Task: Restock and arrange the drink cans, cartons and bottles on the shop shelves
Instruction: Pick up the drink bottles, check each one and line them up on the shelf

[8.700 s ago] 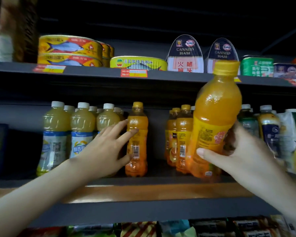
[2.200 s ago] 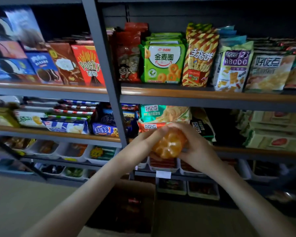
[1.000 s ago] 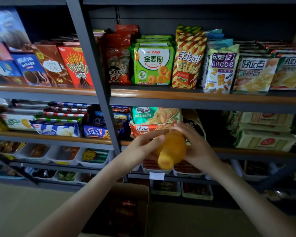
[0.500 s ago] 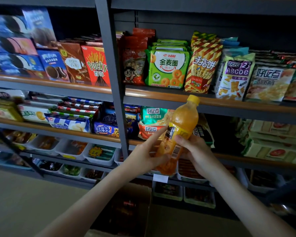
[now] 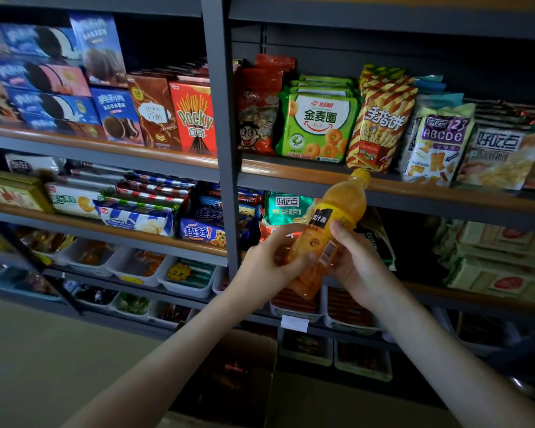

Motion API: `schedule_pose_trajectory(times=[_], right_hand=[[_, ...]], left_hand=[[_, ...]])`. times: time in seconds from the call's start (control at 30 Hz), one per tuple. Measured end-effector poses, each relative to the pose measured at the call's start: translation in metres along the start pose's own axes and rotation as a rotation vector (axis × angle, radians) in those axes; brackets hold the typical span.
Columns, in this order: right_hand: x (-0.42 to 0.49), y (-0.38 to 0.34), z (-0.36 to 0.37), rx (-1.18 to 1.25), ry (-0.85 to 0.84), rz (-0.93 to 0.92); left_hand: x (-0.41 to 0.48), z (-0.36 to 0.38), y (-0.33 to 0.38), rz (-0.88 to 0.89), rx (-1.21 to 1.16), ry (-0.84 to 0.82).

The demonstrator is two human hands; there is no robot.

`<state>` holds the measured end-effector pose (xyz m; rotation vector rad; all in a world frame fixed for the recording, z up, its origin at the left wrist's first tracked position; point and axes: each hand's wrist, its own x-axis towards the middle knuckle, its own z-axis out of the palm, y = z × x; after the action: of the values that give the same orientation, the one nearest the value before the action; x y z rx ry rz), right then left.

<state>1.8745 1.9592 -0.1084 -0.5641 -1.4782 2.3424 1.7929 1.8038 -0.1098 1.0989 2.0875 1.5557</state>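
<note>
— Holding what?
— Tilted clear plastic bottle with yellow cap (image 5: 343,208), full of orange juice, gripped by left hand (image 5: 266,270) and right hand (image 5: 362,267) before grey metal shelves (image 5: 414,202).
— Below?
— Rows of white plastic trays (image 5: 195,293) holding packets (image 5: 187,273).

A grey upright post (image 5: 220,118) splits the snack shelves. At ten o'clock, blue cookie boxes (image 5: 44,97) and a red Pocky box (image 5: 195,118); at one o'clock, a green ring-snack bag (image 5: 318,125) touching a red-and-yellow striped bag (image 5: 380,118). At eight o'clock, white trays (image 5: 133,267) — at six, a dark cardboard box (image 5: 235,375)
</note>
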Motion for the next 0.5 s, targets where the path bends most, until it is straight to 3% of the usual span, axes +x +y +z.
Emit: schedule_pose_trajectory(times=[0.23,0.5], right_hand=[[-0.004,-0.004,0.001,0.082,0.104,0.03],[-0.01,-0.012,-0.003,0.118,0.049,0.077]], left_hand=[[-0.002,0.0,-0.004,0.084,0.101,-0.166],[0.003,0.008,0.003,0.118,0.112,0.032]])
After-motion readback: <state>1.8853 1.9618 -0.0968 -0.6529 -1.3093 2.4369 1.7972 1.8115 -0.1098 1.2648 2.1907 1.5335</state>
